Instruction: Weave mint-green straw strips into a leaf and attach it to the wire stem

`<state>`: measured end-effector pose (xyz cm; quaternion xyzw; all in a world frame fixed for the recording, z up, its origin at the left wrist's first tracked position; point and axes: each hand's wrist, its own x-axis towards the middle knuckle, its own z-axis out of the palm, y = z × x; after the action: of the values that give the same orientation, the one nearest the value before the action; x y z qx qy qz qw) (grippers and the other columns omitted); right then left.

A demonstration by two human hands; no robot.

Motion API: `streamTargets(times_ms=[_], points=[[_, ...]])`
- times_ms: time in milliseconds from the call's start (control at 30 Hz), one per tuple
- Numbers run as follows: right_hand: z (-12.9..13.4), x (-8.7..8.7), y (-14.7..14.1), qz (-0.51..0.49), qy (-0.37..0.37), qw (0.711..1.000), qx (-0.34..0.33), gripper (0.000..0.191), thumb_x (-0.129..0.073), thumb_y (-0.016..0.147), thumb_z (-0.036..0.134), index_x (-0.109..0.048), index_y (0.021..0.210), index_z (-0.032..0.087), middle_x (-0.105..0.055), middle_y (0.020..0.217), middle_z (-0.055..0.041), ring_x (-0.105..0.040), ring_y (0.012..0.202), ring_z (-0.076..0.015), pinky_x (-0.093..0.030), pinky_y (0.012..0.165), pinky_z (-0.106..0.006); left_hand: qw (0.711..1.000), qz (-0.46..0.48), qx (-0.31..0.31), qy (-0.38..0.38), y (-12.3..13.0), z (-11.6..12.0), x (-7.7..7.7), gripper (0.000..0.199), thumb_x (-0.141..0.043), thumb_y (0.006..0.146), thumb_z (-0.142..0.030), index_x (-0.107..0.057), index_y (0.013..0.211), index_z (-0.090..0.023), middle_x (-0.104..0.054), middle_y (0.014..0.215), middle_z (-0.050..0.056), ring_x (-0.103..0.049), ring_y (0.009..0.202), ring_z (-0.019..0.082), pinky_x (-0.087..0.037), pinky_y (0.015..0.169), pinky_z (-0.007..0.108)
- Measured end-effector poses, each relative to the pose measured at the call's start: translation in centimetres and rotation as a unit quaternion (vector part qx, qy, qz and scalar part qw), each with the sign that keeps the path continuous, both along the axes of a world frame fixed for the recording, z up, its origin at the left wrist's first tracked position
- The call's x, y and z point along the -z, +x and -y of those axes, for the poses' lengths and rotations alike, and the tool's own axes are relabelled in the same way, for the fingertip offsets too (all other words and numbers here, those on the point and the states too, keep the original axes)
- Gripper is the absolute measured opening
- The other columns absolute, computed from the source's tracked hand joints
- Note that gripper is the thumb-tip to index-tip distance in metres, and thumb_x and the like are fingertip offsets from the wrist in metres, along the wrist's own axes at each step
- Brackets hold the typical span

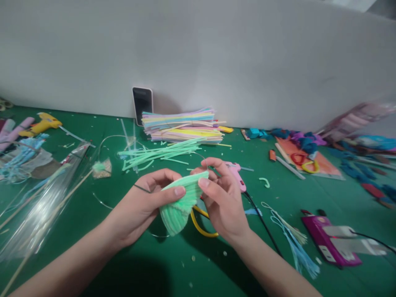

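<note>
A mint-green fan of pipe cleaners (177, 212), lying side by side, is held up between both hands. My left hand (147, 206) pinches its left part, thumb on top. My right hand (224, 196) grips the upper right corner between thumb and fingers. A thin wire shows near the fingers of each hand; whether it runs through the fan I cannot tell. Behind and under the right hand is a yellow loop handle (202, 231), partly hidden. Loose mint-green pipe cleaners (161, 153) lie just beyond the hands.
Pastel pipe cleaners (182, 126) are stacked by the wall, near a leaning phone (143, 105). A pink glue gun (236, 175) with a black cord lies beyond my right hand. Left are a yellow glue gun (43, 123) and clear plastic sleeves (52, 206); right, a purple box (329, 239).
</note>
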<state>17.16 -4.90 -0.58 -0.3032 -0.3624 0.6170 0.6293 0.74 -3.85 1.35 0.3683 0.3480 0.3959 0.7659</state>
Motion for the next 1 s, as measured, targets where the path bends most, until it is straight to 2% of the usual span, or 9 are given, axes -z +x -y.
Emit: streamTargets(times_ms=[267, 567, 700, 900, 1000], points=[[0.3, -0.2, -0.1, 0.019, 0.010, 1.000, -0.010, 0.023, -0.071, 0.078, 0.015, -0.063, 0.097, 0.026, -0.066, 0.085, 0.0021, -0.055, 0.069, -0.0098, -0.045, 0.060, -0.021, 1.000, 0.012, 0.002, -0.015, 0.0, 0.0, -0.1, 0.006, -0.075, 0.079, -0.017, -0.069, 0.079, -0.018, -0.066, 0.072, -0.004, -0.059, 0.062, 0.006, -0.048, 0.059, 0.014], [0.4, -0.9, -0.4, -0.082, -0.112, 0.990, -0.025, 0.027, -0.078, 0.066, 0.014, -0.068, 0.089, 0.024, -0.067, 0.082, 0.0029, -0.058, 0.070, -0.0085, -0.047, 0.063, -0.018, 1.000, -0.009, 0.001, -0.008, -0.1, -0.1, -0.1, 0.009, -0.077, 0.077, -0.016, -0.068, 0.077, -0.017, -0.063, 0.074, -0.004, -0.058, 0.065, 0.006, -0.047, 0.060, 0.014], [0.2, -1.0, 0.0, -0.080, -0.113, 0.990, -0.031, 0.027, -0.080, 0.064, 0.014, -0.067, 0.086, 0.022, -0.068, 0.079, 0.0031, -0.058, 0.067, -0.0078, -0.047, 0.063, -0.018, 1.000, -0.002, 0.003, -0.015, -0.1, -0.2, 0.0, 0.008, -0.076, 0.079, -0.016, -0.068, 0.078, -0.017, -0.063, 0.073, -0.004, -0.057, 0.063, 0.006, -0.047, 0.059, 0.014], [0.0, -1.5, 0.7, -0.062, -0.127, 0.987, -0.082, 0.030, -0.079, 0.064, 0.015, -0.065, 0.089, 0.022, -0.066, 0.077, 0.0031, -0.058, 0.065, -0.0092, -0.046, 0.059, -0.020, 0.999, 0.010, 0.029, -0.026, -0.2, -0.3, 0.2, 0.009, -0.078, 0.077, -0.017, -0.069, 0.079, -0.015, -0.065, 0.073, -0.002, -0.059, 0.064, 0.007, -0.048, 0.058, 0.014], [-0.1, -1.7, 0.7, -0.062, -0.140, 0.986, -0.071, 0.029, -0.080, 0.063, 0.015, -0.064, 0.087, 0.023, -0.064, 0.078, 0.0039, -0.057, 0.064, -0.0091, -0.046, 0.058, -0.020, 0.999, 0.009, 0.027, -0.025, -0.2, -0.3, 0.1, 0.010, -0.079, 0.076, -0.017, -0.070, 0.080, -0.016, -0.065, 0.075, -0.002, -0.059, 0.065, 0.008, -0.049, 0.059, 0.015]])
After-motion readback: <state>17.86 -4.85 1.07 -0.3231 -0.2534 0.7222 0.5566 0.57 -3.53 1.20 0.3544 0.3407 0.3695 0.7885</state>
